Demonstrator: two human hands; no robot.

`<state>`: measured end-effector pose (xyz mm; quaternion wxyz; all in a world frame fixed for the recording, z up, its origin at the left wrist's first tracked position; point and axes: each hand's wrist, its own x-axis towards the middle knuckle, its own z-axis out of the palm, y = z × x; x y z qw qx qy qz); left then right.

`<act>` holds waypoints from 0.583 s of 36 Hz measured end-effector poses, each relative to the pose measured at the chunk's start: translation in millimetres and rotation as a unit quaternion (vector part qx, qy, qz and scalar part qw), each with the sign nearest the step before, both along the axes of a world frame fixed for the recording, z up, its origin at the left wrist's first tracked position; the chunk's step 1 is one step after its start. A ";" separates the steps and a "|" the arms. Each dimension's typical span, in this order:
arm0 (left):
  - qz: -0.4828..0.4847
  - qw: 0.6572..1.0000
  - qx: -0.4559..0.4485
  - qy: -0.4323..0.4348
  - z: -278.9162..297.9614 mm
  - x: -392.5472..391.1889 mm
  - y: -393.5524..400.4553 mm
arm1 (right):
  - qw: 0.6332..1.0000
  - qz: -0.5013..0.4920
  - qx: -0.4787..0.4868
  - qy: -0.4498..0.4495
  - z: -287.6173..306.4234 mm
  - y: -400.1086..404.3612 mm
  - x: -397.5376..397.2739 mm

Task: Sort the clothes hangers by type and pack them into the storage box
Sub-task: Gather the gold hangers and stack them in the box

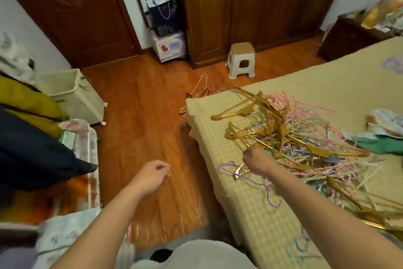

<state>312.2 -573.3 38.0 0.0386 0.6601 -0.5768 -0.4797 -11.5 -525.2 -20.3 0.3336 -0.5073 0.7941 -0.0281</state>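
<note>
A tangled pile of hangers lies on the bed: broad gold ones mixed with thin pink, green, blue and purple wire ones. My right hand is at the pile's near edge, fingers curled round a gold hanger. A purple wire hanger lies beside it. My left hand hangs over the wooden floor with loosely curled fingers, holding nothing. A fabric storage box with clothes in it stands at the left. A few hangers lie on the floor beyond the bed corner.
A white basket stands on the floor at the left. A small white stool sits before the wooden wardrobe. Bags are stacked between door and wardrobe. Folded clothes lie on the bed's right side.
</note>
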 end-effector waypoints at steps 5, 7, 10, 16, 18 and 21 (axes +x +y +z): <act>0.100 0.993 0.018 0.053 -18.2 24.6 -39.1 | 0.999 0.043 -0.007 0.001 1.0 -78.9 20.0; 0.127 0.989 0.024 0.067 -28.7 35.3 -56.9 | 0.998 0.062 -0.011 -0.006 2.6 -109.1 34.8; 0.166 0.982 0.041 0.081 -45.6 61.2 -101.4 | 0.996 0.090 -0.015 -0.016 -3.3 -170.5 64.3; 0.185 0.975 0.061 0.110 -70.2 108.7 -223.6 | 0.994 0.101 -0.018 -0.038 -12.3 -313.2 124.5; 0.176 0.975 0.074 0.113 -75.8 121.1 -270.8 | 0.997 0.071 -0.012 -0.039 -15.6 -356.3 137.9; 0.143 0.981 0.089 0.095 -71.4 137.8 -333.7 | 0.999 0.016 0.013 -0.044 -18.7 -402.2 151.6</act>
